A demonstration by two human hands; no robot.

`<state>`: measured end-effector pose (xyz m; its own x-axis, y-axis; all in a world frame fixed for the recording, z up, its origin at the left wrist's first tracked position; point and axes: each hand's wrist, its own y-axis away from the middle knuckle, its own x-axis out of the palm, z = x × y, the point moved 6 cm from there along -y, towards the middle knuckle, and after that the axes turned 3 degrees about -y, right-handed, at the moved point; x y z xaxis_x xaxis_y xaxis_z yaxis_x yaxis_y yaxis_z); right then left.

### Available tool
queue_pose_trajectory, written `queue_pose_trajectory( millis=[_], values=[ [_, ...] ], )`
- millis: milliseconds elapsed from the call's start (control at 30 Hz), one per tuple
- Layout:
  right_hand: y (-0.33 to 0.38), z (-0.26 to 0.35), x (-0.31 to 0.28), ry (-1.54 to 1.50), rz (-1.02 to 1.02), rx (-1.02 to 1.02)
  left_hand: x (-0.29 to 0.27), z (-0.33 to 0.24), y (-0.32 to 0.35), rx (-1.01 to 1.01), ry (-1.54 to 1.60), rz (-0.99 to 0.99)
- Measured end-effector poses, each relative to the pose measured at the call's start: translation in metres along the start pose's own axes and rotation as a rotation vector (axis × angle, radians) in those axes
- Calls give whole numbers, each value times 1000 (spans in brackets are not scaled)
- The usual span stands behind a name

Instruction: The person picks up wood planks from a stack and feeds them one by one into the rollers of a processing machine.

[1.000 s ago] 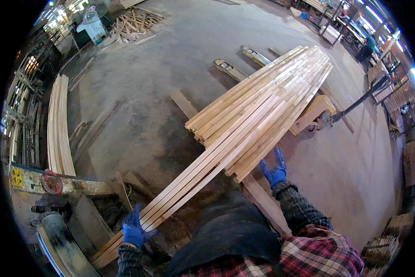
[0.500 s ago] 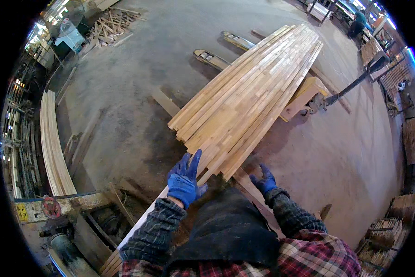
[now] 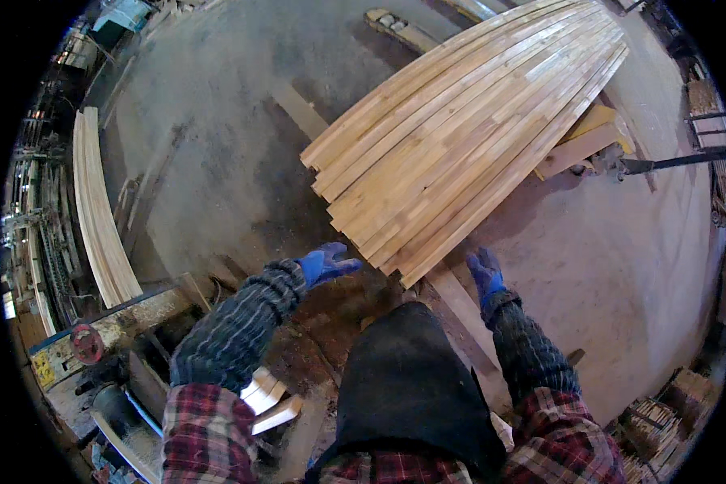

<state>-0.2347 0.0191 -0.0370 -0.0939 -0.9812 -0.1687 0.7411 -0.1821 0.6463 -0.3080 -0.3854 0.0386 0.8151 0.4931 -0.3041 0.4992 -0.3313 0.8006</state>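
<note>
A wide stack of long wooden boards lies ahead of me, its near ends stepped and uneven. My left hand, in a blue glove, is beside the left part of those near ends, fingers apart and holding nothing; whether its fingertips touch the wood I cannot tell. On the other side, my right hand, also gloved in blue, is just right of the nearest board end, its fingers stretched out with nothing in them. Pale board ends show beneath my left forearm.
Under the stack's right side stands a yellow pallet jack. A timber bearer sticks out at its left. Yellowish machinery with a red round knob occupies the lower left, and a bundle of boards lies along the left.
My view has shifted, so the stack sits higher and further right. My left hand has turned from fingers pointing up to pointing right. My right hand remains near the stack's right side.
</note>
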Motion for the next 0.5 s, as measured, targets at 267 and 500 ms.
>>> queue_pose_trajectory(
  millis=[267, 500],
  values=[
    [-146, -14, 40, -298, -115, 150, 164, 113, -159, -302, 1026, -27],
    [-224, -39, 87, -446, -310, 193, 211, 92, -206, -402, 1816, -376]
  ],
)
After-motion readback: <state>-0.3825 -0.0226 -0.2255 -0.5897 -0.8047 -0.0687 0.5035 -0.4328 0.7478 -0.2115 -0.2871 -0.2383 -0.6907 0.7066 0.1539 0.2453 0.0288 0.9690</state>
